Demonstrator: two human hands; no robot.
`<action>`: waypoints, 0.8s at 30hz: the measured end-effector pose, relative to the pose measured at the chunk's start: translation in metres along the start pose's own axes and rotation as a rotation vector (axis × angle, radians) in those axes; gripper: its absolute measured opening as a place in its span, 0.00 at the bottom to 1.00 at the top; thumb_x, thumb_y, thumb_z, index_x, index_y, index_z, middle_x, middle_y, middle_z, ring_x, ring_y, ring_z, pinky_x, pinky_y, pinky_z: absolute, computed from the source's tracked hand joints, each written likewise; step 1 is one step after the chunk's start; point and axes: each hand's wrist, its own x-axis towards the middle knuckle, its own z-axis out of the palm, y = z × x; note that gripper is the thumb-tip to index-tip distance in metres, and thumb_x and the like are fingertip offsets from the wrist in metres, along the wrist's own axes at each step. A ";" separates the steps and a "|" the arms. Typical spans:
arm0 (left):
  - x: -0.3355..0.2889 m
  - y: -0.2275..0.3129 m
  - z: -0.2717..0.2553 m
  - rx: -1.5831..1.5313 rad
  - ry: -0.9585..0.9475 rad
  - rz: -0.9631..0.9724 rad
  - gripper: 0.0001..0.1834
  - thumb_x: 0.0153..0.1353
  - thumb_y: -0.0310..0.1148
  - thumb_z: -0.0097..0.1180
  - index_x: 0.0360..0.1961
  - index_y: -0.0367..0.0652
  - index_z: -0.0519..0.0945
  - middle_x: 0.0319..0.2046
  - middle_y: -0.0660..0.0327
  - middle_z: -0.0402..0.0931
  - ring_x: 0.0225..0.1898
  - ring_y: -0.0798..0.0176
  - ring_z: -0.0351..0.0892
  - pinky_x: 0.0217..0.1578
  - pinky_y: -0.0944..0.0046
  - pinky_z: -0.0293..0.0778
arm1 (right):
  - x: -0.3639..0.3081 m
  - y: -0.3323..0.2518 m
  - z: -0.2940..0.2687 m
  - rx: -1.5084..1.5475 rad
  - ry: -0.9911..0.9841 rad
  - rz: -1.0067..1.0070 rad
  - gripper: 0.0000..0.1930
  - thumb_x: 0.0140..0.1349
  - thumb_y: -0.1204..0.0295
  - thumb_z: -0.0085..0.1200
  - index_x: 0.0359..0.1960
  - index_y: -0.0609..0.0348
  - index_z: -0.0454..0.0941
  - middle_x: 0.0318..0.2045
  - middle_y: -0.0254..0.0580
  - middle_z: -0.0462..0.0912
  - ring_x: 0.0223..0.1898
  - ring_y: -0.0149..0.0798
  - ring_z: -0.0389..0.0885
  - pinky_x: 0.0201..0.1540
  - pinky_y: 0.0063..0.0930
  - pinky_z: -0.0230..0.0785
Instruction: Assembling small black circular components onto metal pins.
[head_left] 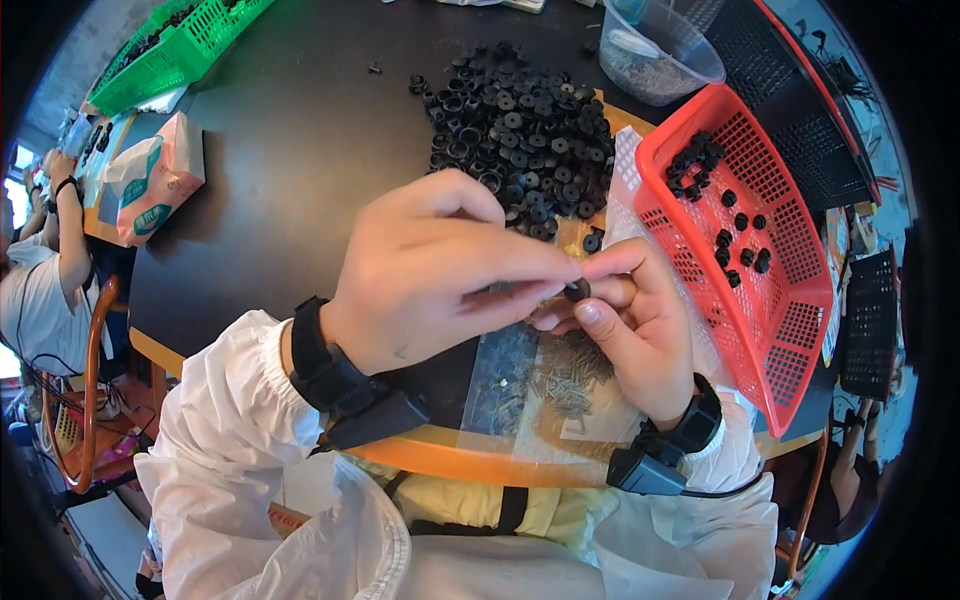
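My right hand (645,335) is closed on a small round black plastic part (577,290), pinched between thumb and fingers in front of my chest. My left hand (425,275) reaches across from the left, its thumb and forefinger pressed together right at that part. Whatever sits between those left fingertips is too small and covered to make out. Just beyond both hands spreads a heap of black plastic caps (520,135), some ring-shaped with a centre hole. Below my hands, thin metal pins (575,385) lie scattered on a clear plastic sheet (483,405) near the table's front edge.
At right stands a red basket (740,345) holding several black parts. Behind it are a clear tub (655,75) of metal pins and a black crate (790,110). A green basket (165,72) and a tissue pack (155,180) sit far left, near another person's arm (70,220).
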 end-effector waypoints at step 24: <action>0.002 -0.038 -0.013 0.450 -0.177 -0.141 0.19 0.40 0.35 0.71 0.37 0.48 0.84 0.36 0.64 0.73 0.42 0.56 0.72 0.43 0.59 0.70 | 0.000 -0.006 -0.004 -0.147 0.178 -0.058 0.13 0.60 0.80 0.58 0.47 0.62 0.76 0.39 0.31 0.77 0.40 0.22 0.74 0.47 0.19 0.70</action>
